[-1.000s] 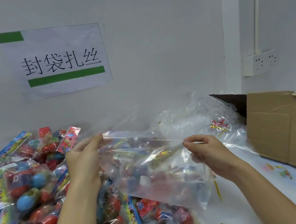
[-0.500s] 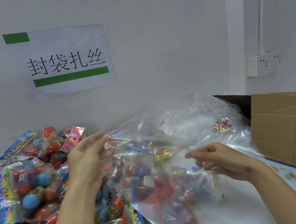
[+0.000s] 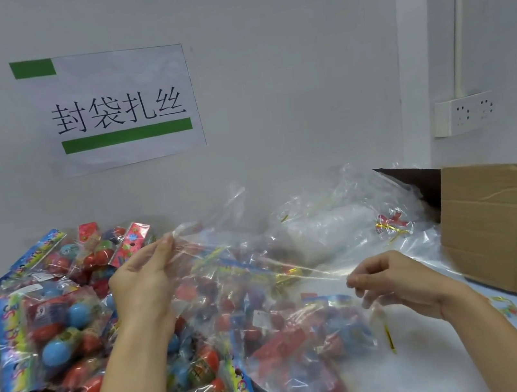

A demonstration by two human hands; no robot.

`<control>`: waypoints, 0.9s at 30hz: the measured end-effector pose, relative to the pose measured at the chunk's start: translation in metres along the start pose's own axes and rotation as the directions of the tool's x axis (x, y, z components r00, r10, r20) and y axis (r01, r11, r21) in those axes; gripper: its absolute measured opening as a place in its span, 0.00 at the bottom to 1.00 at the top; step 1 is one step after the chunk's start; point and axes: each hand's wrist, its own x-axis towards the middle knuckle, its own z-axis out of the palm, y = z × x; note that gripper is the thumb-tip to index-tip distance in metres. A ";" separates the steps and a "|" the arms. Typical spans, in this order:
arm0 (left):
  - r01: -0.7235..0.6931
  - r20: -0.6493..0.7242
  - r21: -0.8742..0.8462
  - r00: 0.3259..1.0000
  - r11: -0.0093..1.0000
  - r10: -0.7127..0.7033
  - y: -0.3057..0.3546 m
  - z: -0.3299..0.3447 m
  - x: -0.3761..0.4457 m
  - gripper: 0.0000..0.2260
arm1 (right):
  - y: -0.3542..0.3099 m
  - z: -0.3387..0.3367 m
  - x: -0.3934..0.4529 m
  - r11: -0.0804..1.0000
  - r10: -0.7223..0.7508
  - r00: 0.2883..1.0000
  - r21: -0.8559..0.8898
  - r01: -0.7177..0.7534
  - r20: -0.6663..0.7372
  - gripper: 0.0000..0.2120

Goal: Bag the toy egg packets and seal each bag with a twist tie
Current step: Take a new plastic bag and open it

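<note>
The clear bag (image 3: 270, 322) lies on the white worktop (image 3: 446, 366) between both forearms, its body filled with red and blue toy egg packets (image 3: 293, 336) seen through the film. Its mouth edge runs as a taut line from upper left to lower right, so the long axis of the opening slants across the view, with the opening facing up and away from the person.

The left hand (image 3: 143, 281) pinches the upper left corner of the mouth between thumb and fingertips, fingers raised. The right hand (image 3: 396, 282) pinches the lower right end of the same edge, fingers curled (the exact contact is blurred by the film). The bag body hangs below and between the two hands.

Gold twist ties (image 3: 389, 337) lie loose on the worktop just beside the bag. A heap of unbagged packets (image 3: 35, 333) sits at left. Farther back lie empty clear bags (image 3: 331, 218); a cardboard box (image 3: 507, 234) stands at right, a paper sign (image 3: 121, 109) and a socket (image 3: 462, 113) are on the wall.
</note>
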 end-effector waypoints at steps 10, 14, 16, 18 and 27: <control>0.002 0.026 -0.016 1.000 1.000 -0.001 0.003 0.005 -0.005 0.05 | 0.005 -0.001 0.007 1.000 -0.009 0.984 -0.003 0.008 -0.179 0.08; -0.009 0.146 0.062 0.989 0.998 -0.001 0.005 0.008 -0.009 0.04 | 0.006 0.002 0.013 0.996 -0.072 0.913 0.023 0.089 -0.402 0.06; -0.057 0.186 0.181 0.982 0.982 0.023 0.005 0.010 -0.010 0.01 | 0.006 0.004 0.016 0.992 -0.122 0.844 -0.035 0.122 -0.523 0.05; -0.114 0.207 0.289 0.977 0.950 0.054 0.004 0.014 -0.013 0.02 | 0.005 0.009 0.018 0.972 -0.196 0.751 -0.224 0.066 -0.631 0.07; -0.115 0.363 0.320 0.932 0.940 -0.009 -0.017 0.069 -0.052 0.04 | -0.028 0.101 0.006 0.848 -0.531 0.645 -0.352 0.397 -0.550 0.07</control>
